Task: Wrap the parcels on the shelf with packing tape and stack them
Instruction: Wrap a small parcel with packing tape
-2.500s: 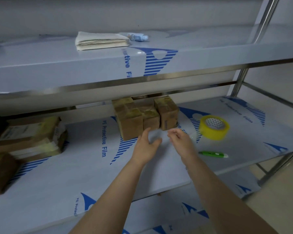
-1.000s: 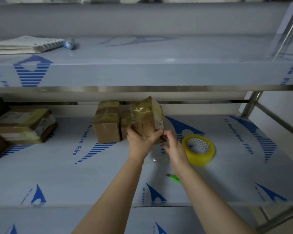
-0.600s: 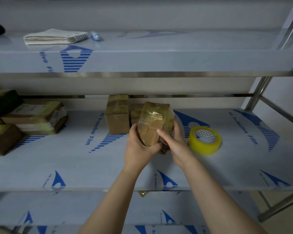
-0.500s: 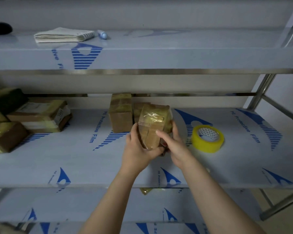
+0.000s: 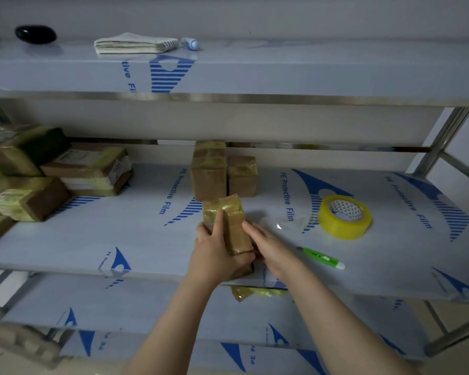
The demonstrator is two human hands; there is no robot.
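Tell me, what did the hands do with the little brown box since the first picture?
Both hands took one parcel from the row at the back and brought it forward, near the front edge of the shelf. The left hand grips it; the right hand touches its side. The two other parcels, tape roll and green cutter stayed put.

Wall: plain pale grey wall (image 5: 228,12) behind the rack (image 5: 255,100).
Rack: metal, with a shiny steel post (image 5: 441,136) at the right.
Shelves: top shelf (image 5: 309,74), middle shelf (image 5: 92,239) and lower shelf (image 5: 146,307), each covered in white film printed with blue marks and "PE Protective Film".
Floor: pale beige floor (image 5: 455,318), lower right.
Light: dim and cool.
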